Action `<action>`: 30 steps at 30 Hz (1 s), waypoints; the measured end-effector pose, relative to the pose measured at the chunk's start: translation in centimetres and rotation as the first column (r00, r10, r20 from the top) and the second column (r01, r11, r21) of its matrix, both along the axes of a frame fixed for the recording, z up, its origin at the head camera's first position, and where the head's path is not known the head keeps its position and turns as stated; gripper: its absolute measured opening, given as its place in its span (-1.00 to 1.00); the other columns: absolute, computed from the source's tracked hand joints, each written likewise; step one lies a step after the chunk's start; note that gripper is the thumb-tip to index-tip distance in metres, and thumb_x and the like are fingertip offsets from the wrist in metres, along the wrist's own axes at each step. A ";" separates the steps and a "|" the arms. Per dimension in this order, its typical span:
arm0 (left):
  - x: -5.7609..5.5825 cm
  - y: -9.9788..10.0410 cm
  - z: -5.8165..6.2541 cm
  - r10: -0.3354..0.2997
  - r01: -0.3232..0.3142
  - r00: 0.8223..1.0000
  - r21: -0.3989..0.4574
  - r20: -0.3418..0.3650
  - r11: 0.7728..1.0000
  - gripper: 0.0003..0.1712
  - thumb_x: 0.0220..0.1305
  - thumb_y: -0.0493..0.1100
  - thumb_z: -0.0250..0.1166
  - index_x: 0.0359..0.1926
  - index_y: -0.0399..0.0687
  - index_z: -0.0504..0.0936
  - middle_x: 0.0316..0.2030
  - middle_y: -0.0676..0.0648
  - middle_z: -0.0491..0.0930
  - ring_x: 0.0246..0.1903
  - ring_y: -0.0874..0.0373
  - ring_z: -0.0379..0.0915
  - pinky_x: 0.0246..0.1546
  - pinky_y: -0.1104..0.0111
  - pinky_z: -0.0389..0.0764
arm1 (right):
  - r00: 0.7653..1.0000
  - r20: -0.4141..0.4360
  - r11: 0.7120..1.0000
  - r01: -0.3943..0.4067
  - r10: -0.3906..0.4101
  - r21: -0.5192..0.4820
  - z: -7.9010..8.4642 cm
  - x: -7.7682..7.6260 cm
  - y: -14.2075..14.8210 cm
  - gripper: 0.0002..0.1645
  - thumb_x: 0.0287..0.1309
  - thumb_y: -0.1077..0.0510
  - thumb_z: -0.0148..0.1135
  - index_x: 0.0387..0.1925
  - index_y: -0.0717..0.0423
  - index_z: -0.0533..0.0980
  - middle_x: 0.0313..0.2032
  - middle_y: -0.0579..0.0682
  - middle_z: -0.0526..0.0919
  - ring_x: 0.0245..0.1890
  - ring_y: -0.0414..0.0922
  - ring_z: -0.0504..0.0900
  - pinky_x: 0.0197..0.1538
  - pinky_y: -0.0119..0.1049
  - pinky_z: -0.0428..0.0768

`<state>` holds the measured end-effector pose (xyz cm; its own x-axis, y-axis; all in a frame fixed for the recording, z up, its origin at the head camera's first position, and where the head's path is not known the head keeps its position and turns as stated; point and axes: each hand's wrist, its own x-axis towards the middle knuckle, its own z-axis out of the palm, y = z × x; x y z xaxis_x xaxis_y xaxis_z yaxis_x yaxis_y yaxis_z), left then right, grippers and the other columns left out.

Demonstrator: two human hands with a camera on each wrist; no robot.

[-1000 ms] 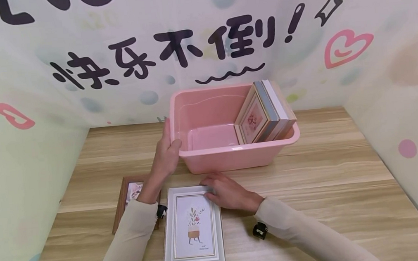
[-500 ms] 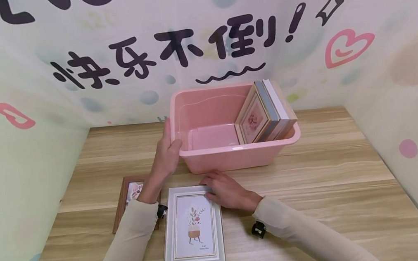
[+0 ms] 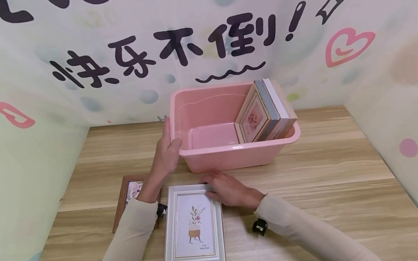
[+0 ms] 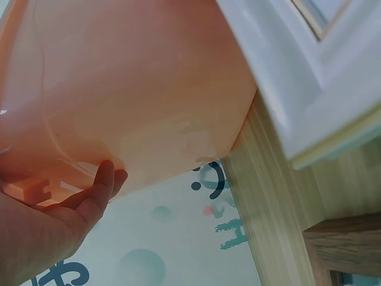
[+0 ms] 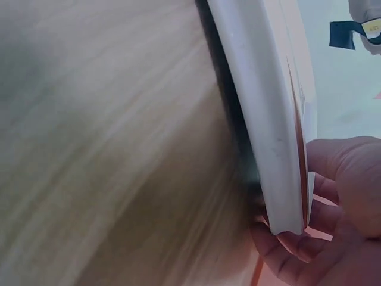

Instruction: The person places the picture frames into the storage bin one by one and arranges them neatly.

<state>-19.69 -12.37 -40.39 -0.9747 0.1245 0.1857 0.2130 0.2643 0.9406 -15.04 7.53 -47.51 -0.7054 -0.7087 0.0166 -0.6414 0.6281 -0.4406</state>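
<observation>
My left hand [image 3: 166, 150] grips the left rim of a pink plastic bin [image 3: 230, 157], thumb over the inside edge. In the left wrist view its fingers [image 4: 101, 187] curl at the bin's wall [image 4: 155, 89]. A white picture frame [image 3: 171, 233] with a potted-plant print lies in front of the bin. At its upper right corner is my right hand [image 3: 230, 190]. Seen from the right wrist, that hand [image 5: 345, 220] pinches the corner of the white frame [image 5: 262, 113], thumb on the face and fingers round the edge.
Several picture frames [image 3: 263, 111] lean upright together at the right end inside the bin. A brown wooden frame [image 3: 121, 213] lies on the table [image 3: 332, 169], partly under the left forearm. A printed curtain [image 3: 199, 15] hangs behind and on both sides.
</observation>
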 end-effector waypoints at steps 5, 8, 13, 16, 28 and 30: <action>0.0 0.0 0.1 0.008 -0.008 1.000 0.001 0.001 1.000 -0.14 0.35 -0.34 -0.13 0.60 0.02 -0.23 0.52 -0.20 0.04 0.24 -0.09 0.33 0.31 -0.02 0.39 | 0.993 0.115 1.000 0.008 -0.005 -0.025 0.7 -0.1 0.3 -0.60 0.27 0.18 0.27 0.13 0.14 0.51 -0.07 -0.05 0.65 -0.11 -0.21 0.57 0.06 -0.27 0.61; -0.1 0.0 0.0 0.007 -0.007 1.000 0.001 0.001 1.000 -0.15 0.36 -0.34 -0.13 0.60 0.03 -0.23 0.53 -0.18 0.03 0.26 -0.08 0.32 0.33 -0.01 0.37 | 0.984 0.179 0.998 0.024 -0.013 -0.061 0.8 -0.2 0.5 -0.62 0.27 0.19 0.27 0.11 0.11 0.52 -0.07 -0.07 0.64 -0.09 -0.22 0.56 0.10 -0.27 0.60; -0.1 -0.1 -0.1 0.005 -0.005 1.000 0.000 -0.004 1.000 -0.15 0.36 -0.34 -0.14 0.60 0.04 -0.23 0.52 -0.19 0.05 0.24 -0.11 0.34 0.30 -0.03 0.40 | 0.964 0.265 0.992 0.035 -0.002 -0.120 0.9 -0.4 1.0 -0.61 0.23 0.23 0.29 0.10 0.08 0.55 -0.05 -0.10 0.65 -0.07 -0.22 0.55 0.12 -0.27 0.56; -0.1 -0.1 -0.1 0.007 -0.007 1.000 -0.002 -0.008 1.000 -0.15 0.36 -0.35 -0.13 0.59 0.01 -0.22 0.51 -0.21 0.06 0.23 -0.12 0.35 0.29 -0.03 0.41 | 0.950 0.313 0.985 0.039 0.015 -0.166 1.0 -0.5 1.1 -0.60 0.21 0.22 0.32 0.10 0.12 0.57 -0.07 -0.07 0.67 -0.12 -0.22 0.56 0.06 -0.29 0.58; 0.0 0.0 0.0 -0.001 0.001 1.000 -0.003 -0.007 1.000 -0.15 0.35 -0.32 -0.14 0.59 -0.05 -0.24 0.54 -0.18 0.01 0.28 -0.09 0.31 0.30 -0.02 0.40 | 0.904 0.421 0.954 0.065 0.068 -0.293 1.6 -0.5 1.6 -0.67 0.26 0.16 0.30 0.03 0.18 0.61 -0.22 -0.05 0.69 -0.30 -0.27 0.58 -0.17 -0.40 0.59; 0.0 0.0 0.0 -0.002 0.002 1.000 -0.004 -0.006 1.000 -0.15 0.35 -0.31 -0.14 0.59 -0.04 -0.24 0.53 -0.19 0.01 0.27 -0.09 0.32 0.30 -0.03 0.40 | 0.896 0.437 0.951 0.071 0.072 -0.302 1.6 -0.6 1.7 -0.68 0.26 0.16 0.30 0.03 0.16 0.62 -0.24 -0.07 0.69 -0.32 -0.29 0.57 -0.19 -0.39 0.60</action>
